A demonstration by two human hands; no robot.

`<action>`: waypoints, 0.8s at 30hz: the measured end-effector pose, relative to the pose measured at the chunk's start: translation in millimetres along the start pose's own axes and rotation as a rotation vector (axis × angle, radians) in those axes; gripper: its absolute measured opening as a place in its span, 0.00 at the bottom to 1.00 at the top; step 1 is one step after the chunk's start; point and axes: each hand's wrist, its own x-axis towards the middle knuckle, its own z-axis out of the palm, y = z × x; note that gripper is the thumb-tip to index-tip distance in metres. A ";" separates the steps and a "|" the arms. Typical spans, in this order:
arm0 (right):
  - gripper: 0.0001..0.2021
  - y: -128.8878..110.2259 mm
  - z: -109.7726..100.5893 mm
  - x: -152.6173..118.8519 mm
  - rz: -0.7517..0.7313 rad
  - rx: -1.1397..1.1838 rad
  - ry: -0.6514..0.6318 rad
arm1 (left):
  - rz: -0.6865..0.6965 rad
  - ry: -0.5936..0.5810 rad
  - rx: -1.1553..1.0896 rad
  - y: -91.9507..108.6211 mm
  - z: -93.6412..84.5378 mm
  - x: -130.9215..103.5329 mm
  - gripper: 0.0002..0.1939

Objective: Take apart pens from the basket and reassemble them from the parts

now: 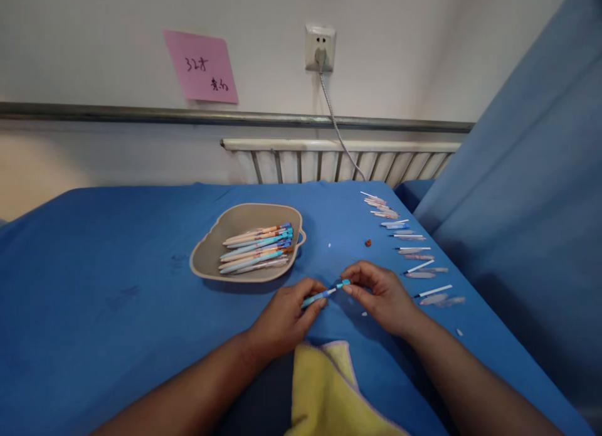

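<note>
My left hand (pixel 289 310) is closed round a blue pen barrel (pixel 316 298), its white tip pointing right. Between the thumb and fingers of my right hand (pixel 379 295) is a small teal pen piece (pixel 343 284), at or very near the tip of the barrel; whether the two touch is hard to tell. Behind my left hand stands a beige basket (pixel 204 254) with several pens (pixel 258 244) lying in it, their blue, teal and brown ends toward the right. Small groups of pen parts (pixel 433 292) lie in a column to the right of my right hand.
A yellow cloth (pixel 320 386) lies at the front edge. A small brown piece (pixel 367 242) and a few white bits (pixel 364 313) rest on the blue tabletop (pixel 117 279). A blue curtain (pixel 531 172) hangs at the right; a cord (pixel 335 119) runs down from a wall socket (pixel 320 47).
</note>
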 end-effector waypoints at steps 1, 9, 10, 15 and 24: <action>0.07 0.1 0.0 0.0 0.001 0.006 0.000 | 0.000 -0.001 0.001 -0.1 0.1 -0.1 0.07; 0.06 -1.5 2.2 -2.0 -0.009 -0.069 -0.045 | 0.001 -0.022 0.006 -1.0 -0.3 -1.2 0.07; 0.06 -2.1 2.4 -2.2 -0.014 -0.078 -0.046 | 0.003 -0.025 0.007 -1.2 -0.2 -1.3 0.07; 0.07 -4.6 4.2 -2.6 -0.043 -0.113 -0.055 | 0.014 -0.040 0.031 -1.8 0.9 -1.6 0.07; 0.09 -0.5 6.7 -2.0 0.001 -0.040 -0.080 | 0.025 -0.080 0.055 0.0 -0.3 -1.6 0.09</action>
